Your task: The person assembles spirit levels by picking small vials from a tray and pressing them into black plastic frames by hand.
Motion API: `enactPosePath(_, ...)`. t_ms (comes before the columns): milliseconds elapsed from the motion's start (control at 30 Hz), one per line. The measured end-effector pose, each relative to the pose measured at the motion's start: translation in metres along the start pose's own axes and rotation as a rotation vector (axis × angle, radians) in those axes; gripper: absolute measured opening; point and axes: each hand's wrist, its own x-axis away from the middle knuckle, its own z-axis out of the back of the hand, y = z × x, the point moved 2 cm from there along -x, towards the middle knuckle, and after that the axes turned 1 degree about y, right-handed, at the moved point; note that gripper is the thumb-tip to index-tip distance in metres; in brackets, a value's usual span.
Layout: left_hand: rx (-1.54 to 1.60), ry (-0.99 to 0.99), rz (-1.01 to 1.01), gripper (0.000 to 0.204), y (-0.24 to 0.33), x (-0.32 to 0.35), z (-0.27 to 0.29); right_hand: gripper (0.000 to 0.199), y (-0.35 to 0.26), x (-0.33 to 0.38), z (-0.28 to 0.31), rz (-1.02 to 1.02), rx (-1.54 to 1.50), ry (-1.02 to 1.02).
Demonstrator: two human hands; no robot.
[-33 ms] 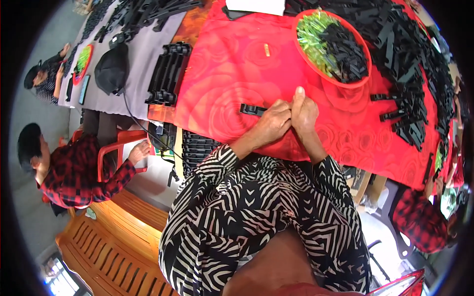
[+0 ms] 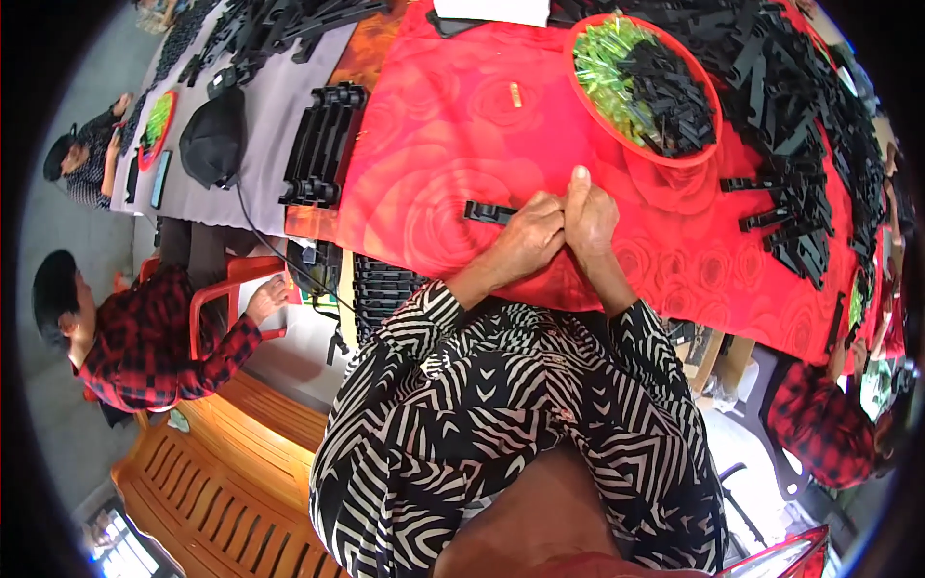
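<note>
The left hand clamps its fingers on a black part, jutting left over red cloth. The right hand touches the left, thumb up; its finger grip I cannot tell. Beyond stands a basin.

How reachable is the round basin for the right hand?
Likely yes: only red cloth shows between the right hand and the basin, though that hand is against the left hand, which holds a black part.
</note>
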Motion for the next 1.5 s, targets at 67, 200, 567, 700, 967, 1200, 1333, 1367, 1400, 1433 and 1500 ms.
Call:
enactPosePath(67, -0.027, 0.024, 0.012, 0.016, 0.002, -0.001, -0.001, 0.059, 0.000, 0.000, 0.001, -0.025, -0.004, -0.001)
enactPosePath(200, -0.048, 0.015, 0.027, 0.016, 0.002, 0.000, -0.002, 0.060, 0.002, 0.000, 0.000, -0.041, 0.011, -0.033)
enactPosePath(567, 0.010, 0.099, 0.157, 0.018, 0.005, -0.003, 0.005, 0.014, -0.005, 0.016, 0.045, 0.342, -0.573, 0.221)
enactPosePath(700, -0.010, 0.137, 0.139, 0.019, 0.011, -0.005, -0.001, 0.012, 0.003, 0.032, 0.056, 0.373, -0.393, 0.019)
enactPosePath(967, -0.217, 0.054, 0.020, 0.031, 0.020, -0.004, 0.008, 0.006, 0.018, 0.036, 0.045, 0.357, -0.438, 0.181)
enactPosePath(1200, -0.577, -0.025, 0.062, 0.048, 0.012, 0.020, 0.039, 0.016, 0.084, 0.033, 0.054, -0.087, -0.861, 0.289)
enactPosePath(1333, -0.510, 0.011, 0.049, 0.040, 0.008, 0.024, 0.033, 0.018, 0.105, 0.028, 0.043, -0.158, -1.159, 0.319)
enactPosePath(1367, -0.512, 0.016, 0.060, 0.040, 0.007, 0.024, 0.031, 0.019, 0.106, 0.028, 0.043, -0.139, -1.151, 0.322)
enactPosePath(1400, -0.518, 0.023, 0.073, 0.039, 0.008, 0.025, 0.032, 0.020, 0.103, 0.028, 0.044, -0.120, -1.146, 0.320)
enactPosePath(1433, -0.523, 0.024, 0.079, 0.039, 0.008, 0.026, 0.034, 0.020, 0.100, 0.028, 0.045, -0.122, -1.150, 0.313)
enactPosePath(1500, -0.525, -0.007, 0.078, 0.039, 0.008, 0.024, 0.035, 0.017, 0.097, 0.028, 0.046, -0.167, -1.142, 0.323)
